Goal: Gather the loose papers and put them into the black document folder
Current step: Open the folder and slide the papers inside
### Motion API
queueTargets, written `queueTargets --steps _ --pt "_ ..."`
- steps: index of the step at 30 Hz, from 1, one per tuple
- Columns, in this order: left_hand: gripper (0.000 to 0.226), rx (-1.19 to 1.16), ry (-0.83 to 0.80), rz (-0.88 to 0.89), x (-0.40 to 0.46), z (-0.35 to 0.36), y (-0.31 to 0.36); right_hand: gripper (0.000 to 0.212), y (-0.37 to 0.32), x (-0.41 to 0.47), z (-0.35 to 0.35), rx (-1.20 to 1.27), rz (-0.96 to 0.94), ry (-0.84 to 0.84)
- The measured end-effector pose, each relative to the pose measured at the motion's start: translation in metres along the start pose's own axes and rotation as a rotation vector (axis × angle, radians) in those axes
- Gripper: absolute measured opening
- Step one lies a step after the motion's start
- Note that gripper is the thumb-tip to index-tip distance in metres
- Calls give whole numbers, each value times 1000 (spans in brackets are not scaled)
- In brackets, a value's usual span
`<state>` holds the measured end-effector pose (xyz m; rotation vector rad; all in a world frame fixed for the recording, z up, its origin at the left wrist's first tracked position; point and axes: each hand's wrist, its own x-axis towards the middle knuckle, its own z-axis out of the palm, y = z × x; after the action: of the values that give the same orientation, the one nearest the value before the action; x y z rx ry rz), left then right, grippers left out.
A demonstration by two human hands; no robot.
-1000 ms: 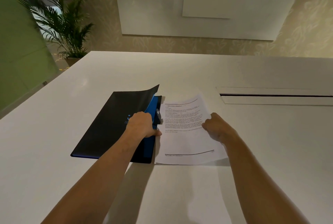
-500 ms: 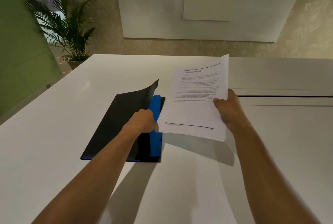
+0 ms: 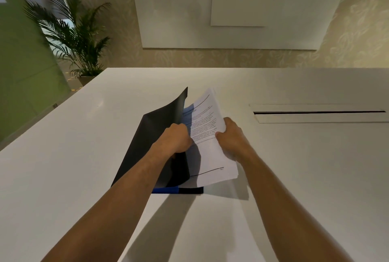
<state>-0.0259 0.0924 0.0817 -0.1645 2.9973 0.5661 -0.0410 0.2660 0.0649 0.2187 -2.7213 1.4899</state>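
The black document folder (image 3: pixel 147 139) lies on the white table (image 3: pixel 73 167), its front cover lifted and curled up. My left hand (image 3: pixel 175 137) grips that cover at its right edge and holds it open. A blue inner strip (image 3: pixel 165 190) shows at the folder's near edge. My right hand (image 3: pixel 230 137) holds the stack of printed papers (image 3: pixel 207 135) by its right edge. The stack is tilted, and its left side sits inside the open folder under the raised cover.
A long cable slot (image 3: pixel 320 112) with a hinged lid is set into the table to the right. A potted palm (image 3: pixel 75 36) stands on the floor beyond the far left corner. A white wall panel (image 3: pixel 231 9) hangs behind the table.
My right hand has lifted the papers off the table and swung them left, into the folder's opening. My left hand has raised the cover higher.
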Motion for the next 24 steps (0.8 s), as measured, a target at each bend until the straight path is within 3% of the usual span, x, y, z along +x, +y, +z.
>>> queueTargets --steps 5,8,11,14,16,19,24 --pt "11 4 0 9 -2 5 25 24 -8 10 28 -9 39 -41" --pt "25 11 30 -9 -3 8 38 29 -6 13 46 -69 76 -110" --pt "25 -5 62 17 -1 9 43 34 -1 11 58 1 152 -201" --pt "26 -23 64 24 -1 11 45 47 2 11 64 -77 205 -247" --pt "27 -18 58 27 -1 14 47 45 6 7 61 -20 187 -253" --pt "26 -19 25 44 -3 19 48 37 13 3 53 -117 70 -181" --pt "31 -98 -5 109 -3 27 48 37 29 -2 36 -425 -44 110"
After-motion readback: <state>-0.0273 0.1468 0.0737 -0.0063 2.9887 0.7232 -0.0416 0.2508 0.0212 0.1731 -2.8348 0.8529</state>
